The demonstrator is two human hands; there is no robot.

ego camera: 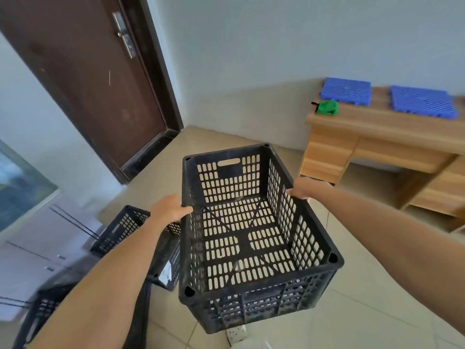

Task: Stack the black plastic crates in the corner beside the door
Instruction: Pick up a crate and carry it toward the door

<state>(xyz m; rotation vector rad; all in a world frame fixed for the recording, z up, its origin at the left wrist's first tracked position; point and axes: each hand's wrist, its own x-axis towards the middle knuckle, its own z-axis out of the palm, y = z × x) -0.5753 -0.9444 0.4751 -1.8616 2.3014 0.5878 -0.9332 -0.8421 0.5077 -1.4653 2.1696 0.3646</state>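
Note:
I hold an empty black slotted plastic crate in the air in front of me, above the tiled floor. My left hand grips its left rim and my right hand grips its right rim. A second black crate sits on the floor at the lower left, partly hidden by my left forearm. Another black crate shows at the bottom left edge. The dark brown door stands shut at the upper left. The corner beside the door lies beyond the held crate.
A wooden desk stands against the wall on the right, with two blue slotted mats and a green object on top. White cabinet fronts and a glass pane are on the left. A white power strip lies on the floor under the crate.

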